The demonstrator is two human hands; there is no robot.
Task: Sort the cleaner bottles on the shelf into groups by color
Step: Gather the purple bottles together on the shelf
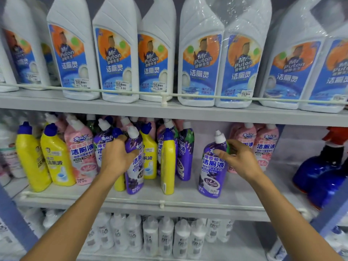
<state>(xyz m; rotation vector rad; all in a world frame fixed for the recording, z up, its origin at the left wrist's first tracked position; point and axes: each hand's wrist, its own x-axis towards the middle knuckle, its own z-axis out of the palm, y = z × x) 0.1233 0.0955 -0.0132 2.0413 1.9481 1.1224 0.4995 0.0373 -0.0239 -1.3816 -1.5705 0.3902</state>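
A mid yellow bottle [167, 162] stands upright at the front of the middle shelf [188, 202] and serves as the mark for everything else. Far to its left, two yellow bottles [56, 159] with blue caps stand side by side, and a pink bottle [82, 153] stands just right of that pair. Nearer the mark, still on its left, the left hand [116, 157] curls its fingers and thumb round the shoulder of the left purple bottle [134, 166], holding it at the shelf front; whether the bottle's base rests on the shelf I cannot tell. More purple, pink and yellow bottles crowd behind it. Just right of the mark and a little further back stands another purple bottle [184, 153]. Well right of the mark, the right purple bottle [212, 166] stands apart from the others near the shelf edge. The right hand [239, 159] pinches its shoulder below the white cap, thumb on the front, fingers behind. Behind that hand, two pink bottles [265, 147] stand together at the back. Far right of the mark stand blue sprayers [316, 176] with a red trigger. Above the mark, a row of tall white bottles [116, 53] fills the upper shelf; below it, small white bottles [165, 236] fill the lower one.
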